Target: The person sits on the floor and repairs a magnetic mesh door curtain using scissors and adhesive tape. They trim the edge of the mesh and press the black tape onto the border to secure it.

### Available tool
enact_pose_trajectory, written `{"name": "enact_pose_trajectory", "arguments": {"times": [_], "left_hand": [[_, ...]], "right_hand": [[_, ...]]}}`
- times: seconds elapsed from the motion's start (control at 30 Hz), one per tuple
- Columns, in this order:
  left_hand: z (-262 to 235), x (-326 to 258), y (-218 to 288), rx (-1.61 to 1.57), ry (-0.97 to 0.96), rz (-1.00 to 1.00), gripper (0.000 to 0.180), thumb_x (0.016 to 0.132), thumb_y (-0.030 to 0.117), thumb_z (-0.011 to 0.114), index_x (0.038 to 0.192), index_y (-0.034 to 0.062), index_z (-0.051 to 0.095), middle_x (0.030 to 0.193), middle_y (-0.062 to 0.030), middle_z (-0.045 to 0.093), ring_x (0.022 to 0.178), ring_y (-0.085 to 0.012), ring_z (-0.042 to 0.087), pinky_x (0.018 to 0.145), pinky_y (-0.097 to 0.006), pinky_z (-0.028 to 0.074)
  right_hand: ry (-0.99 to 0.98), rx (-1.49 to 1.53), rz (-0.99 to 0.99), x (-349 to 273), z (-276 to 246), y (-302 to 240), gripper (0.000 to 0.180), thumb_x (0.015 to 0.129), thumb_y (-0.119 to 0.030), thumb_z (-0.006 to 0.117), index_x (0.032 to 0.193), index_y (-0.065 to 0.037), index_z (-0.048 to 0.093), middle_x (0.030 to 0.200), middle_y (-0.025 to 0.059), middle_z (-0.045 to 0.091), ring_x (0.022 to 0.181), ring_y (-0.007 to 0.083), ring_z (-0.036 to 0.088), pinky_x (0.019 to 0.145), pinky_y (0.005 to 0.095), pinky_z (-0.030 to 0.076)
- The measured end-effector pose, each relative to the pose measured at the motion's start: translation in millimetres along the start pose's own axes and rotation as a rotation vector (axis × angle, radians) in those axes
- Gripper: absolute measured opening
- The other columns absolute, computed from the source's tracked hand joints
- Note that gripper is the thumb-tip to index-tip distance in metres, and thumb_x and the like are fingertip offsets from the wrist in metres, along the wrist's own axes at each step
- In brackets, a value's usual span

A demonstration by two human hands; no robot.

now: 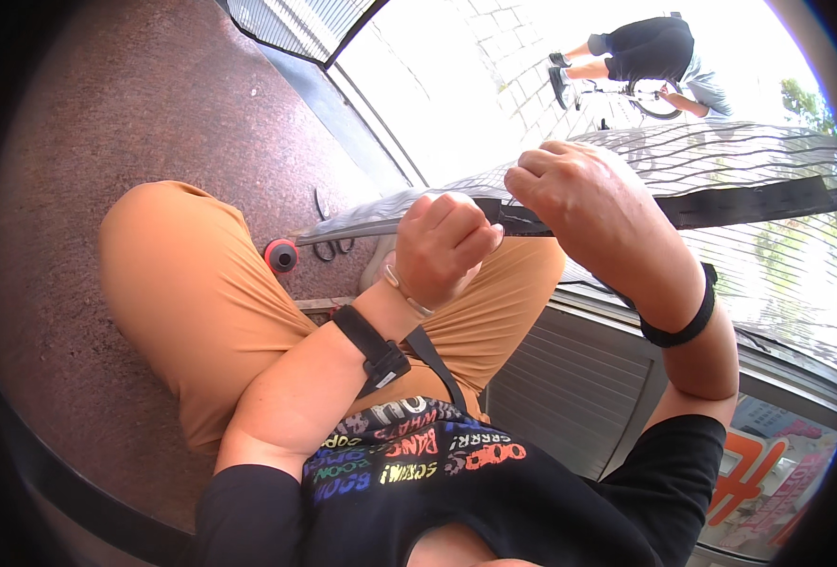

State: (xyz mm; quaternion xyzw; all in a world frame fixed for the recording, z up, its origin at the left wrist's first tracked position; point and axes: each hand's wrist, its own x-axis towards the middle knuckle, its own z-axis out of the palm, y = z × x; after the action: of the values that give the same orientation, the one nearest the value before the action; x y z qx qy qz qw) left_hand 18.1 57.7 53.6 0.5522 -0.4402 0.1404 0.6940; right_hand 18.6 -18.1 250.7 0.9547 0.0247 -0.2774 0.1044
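Note:
A sheer mesh curtain point(759, 151) with wavy stripes stretches across in front of me. Along its edge runs a black band point(749, 203). My left hand point(442, 244) is closed on this edge, fingers curled in, above my lap. Farther right and slightly higher, my right hand point(579, 189) is bent down at the wrist and closed on the same band. A short piece of the band point(522, 218) shows between the two fists. The fingertips of both hands are mostly hidden.
On the brown speckled floor point(107, 123) stand a round red-rimmed black object point(281, 255) and black loops point(325, 250) like scissor handles. A grey louvred panel point(570, 378) is at my right. Outside, a person point(650, 52) bends by a bicycle point(659, 102).

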Motion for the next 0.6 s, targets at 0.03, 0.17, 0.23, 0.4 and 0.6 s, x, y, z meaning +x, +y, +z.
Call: {"name": "enact_pose_trajectory", "arguments": {"times": [0.03,0.17,0.23,0.4,0.6], "left_hand": [[-0.4,-0.5,0.3,0.003,-0.009,-0.002,0.016,0.066,0.004,0.064,0.079,0.0115,0.056,0.073,0.0008,0.050,0.071,-0.0159,0.052,0.060,-0.030,0.039],[0.2,-1.3,0.3,-0.016,-0.014,-0.007,0.016,0.067,0.004,0.063,0.079,0.0114,0.056,0.078,0.0007,0.053,0.072,-0.0155,0.054,0.061,-0.030,0.040],[-0.4,-0.6,0.6,-0.020,-0.024,-0.012,0.016,0.067,0.004,0.063,0.079,0.0112,0.056,0.082,0.0006,0.055,0.073,-0.0153,0.055,0.061,-0.030,0.041],[-0.6,0.2,0.5,-0.030,-0.034,-0.014,0.016,0.067,0.003,0.062,0.079,0.0103,0.056,0.090,-0.0001,0.059,0.075,-0.0157,0.057,0.062,-0.029,0.044],[1.0,-1.3,-0.3,-0.043,-0.024,-0.010,0.015,0.068,0.003,0.062,0.080,0.0098,0.056,0.089,-0.0003,0.060,0.078,-0.0159,0.059,0.062,-0.028,0.045]], "right_hand": [[-0.005,0.005,-0.002,-0.4,0.4,0.1,0.008,0.072,0.004,0.057,0.077,0.000,0.053,0.075,0.0099,0.054,0.079,0.0229,0.055,0.069,0.0324,0.047],[0.033,-0.020,-0.020,-0.8,3.3,-0.3,0.001,0.074,-0.002,0.057,0.073,-0.002,0.057,0.073,0.0088,0.057,0.077,0.0217,0.058,0.069,0.0304,0.048],[0.057,-0.042,-0.029,-1.2,4.5,-0.2,0.004,0.075,-0.005,0.058,0.071,-0.003,0.059,0.072,0.0083,0.058,0.076,0.0210,0.060,0.068,0.0295,0.049],[0.054,-0.059,-0.031,-1.8,3.3,0.1,0.005,0.075,-0.006,0.058,0.073,-0.003,0.060,0.072,0.0082,0.058,0.077,0.0213,0.060,0.069,0.0296,0.049],[0.062,-0.053,-0.053,-1.1,6.2,1.2,0.005,0.075,-0.006,0.057,0.072,-0.003,0.061,0.073,0.0080,0.059,0.076,0.0210,0.060,0.068,0.0295,0.049]]}}
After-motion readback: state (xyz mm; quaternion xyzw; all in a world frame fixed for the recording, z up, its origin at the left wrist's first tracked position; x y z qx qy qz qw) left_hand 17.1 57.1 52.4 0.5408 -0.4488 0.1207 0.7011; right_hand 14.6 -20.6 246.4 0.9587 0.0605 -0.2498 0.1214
